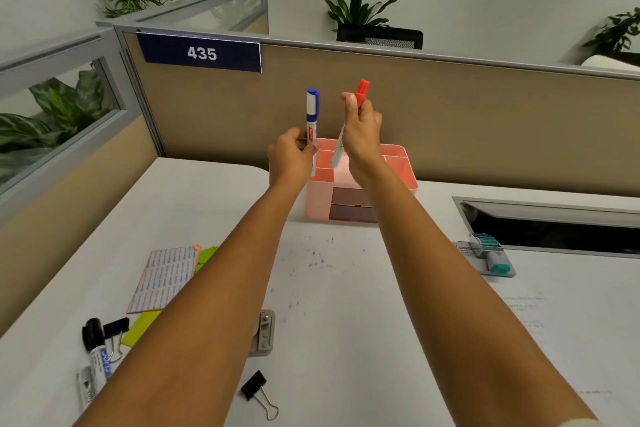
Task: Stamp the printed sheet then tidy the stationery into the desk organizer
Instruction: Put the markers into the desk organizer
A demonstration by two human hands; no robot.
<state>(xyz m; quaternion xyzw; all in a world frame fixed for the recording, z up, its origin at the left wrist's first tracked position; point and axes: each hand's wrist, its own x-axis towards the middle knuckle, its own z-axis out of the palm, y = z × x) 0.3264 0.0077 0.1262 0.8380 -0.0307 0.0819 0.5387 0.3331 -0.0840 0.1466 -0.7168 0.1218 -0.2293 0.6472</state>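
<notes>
Both forearms reach out from the near edge across the white worktop (346,340) toward the pink organizer (401,170), which stands against the tan partition (485,107). Above the organizer's left compartments, the left hand (291,156) has its grip clamped on a blue-capped marker (312,114), held upright with its lower end dipping behind the organizer's rim. Just to the right of it, the right hand (362,132) has its grip clamped on a red-capped marker (361,92), tilted so the cap points up and the white barrel slants down over the organizer's middle compartment. Nearer than the organizer, small purple ink specks (318,260) dot the worktop. Well to the near left of the organizer lie a printed pad (162,277) with yellow notes (138,329) beside it, a black-capped marker (93,354) touching a black binder clip (116,328), and a second binder clip (254,386) close to the near edge. Between the arms sits a grey metal piece (265,333). To the organizer's near right, beside a dark cable slot (554,229), rests a teal correction-tape pack (488,253).
</notes>
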